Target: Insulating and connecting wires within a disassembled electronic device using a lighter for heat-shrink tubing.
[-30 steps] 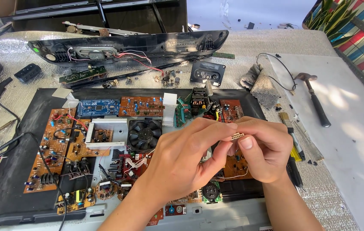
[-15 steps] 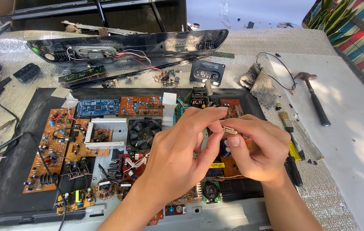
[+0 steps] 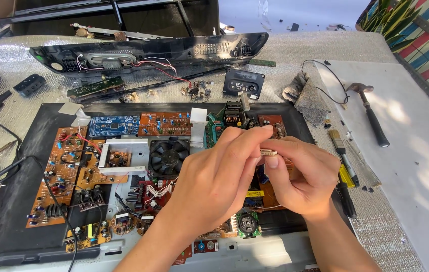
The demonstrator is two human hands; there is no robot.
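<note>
While both hands [image 3: 270, 176] pinch a small beige connector [image 3: 268, 152], fingers hide its ends — circuit boards [image 3: 63, 174] lie beneath.

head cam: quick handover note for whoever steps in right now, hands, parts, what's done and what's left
Left hand and right hand: together pinching a small beige connector at the fingertips, raised above the open chassis.
Parts: circuit boards, black cooling fan and blue board lie in the chassis; hammer and brush to the right.
Done: casing is open, front panel lies behind.
Left: connector is not seated on any board.
</note>
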